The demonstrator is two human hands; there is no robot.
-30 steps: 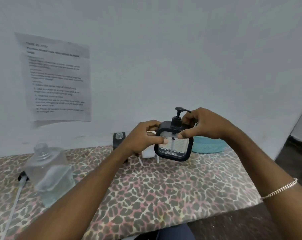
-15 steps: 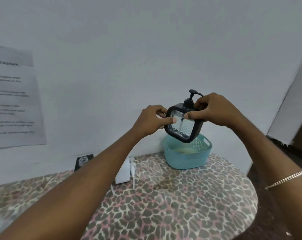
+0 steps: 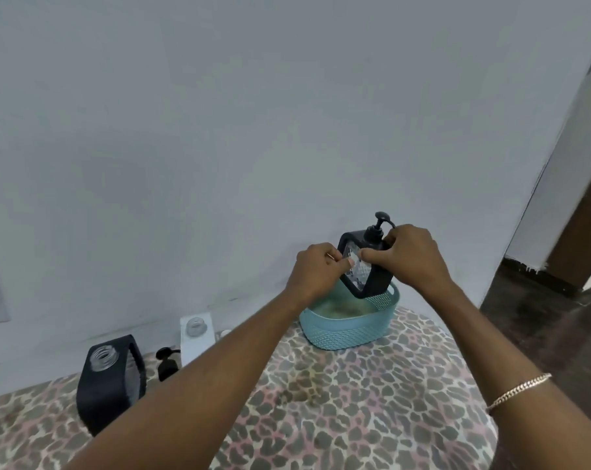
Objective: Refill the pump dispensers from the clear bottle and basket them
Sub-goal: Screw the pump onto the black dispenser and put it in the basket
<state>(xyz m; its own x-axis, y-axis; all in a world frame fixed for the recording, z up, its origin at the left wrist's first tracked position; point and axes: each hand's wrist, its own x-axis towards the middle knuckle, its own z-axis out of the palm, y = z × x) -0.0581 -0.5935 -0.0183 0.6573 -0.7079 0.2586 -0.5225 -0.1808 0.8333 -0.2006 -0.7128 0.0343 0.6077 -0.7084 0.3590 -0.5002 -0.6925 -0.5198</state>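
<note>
Left hand (image 3: 316, 266) and right hand (image 3: 411, 256) clutch the tilted dispenser (image 3: 378, 279); the basket (image 3: 348, 329) sits just beneath them, seemingly ready for lowering.

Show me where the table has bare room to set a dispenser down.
Widest bare cloth lies between the left forearm and right forearm, in front of the teal basket. A smaller patch sits at the near left, before the open black dispenser. Crowded along the wall: that dispenser, the loose pump head and the white dispenser stand close together.
</note>
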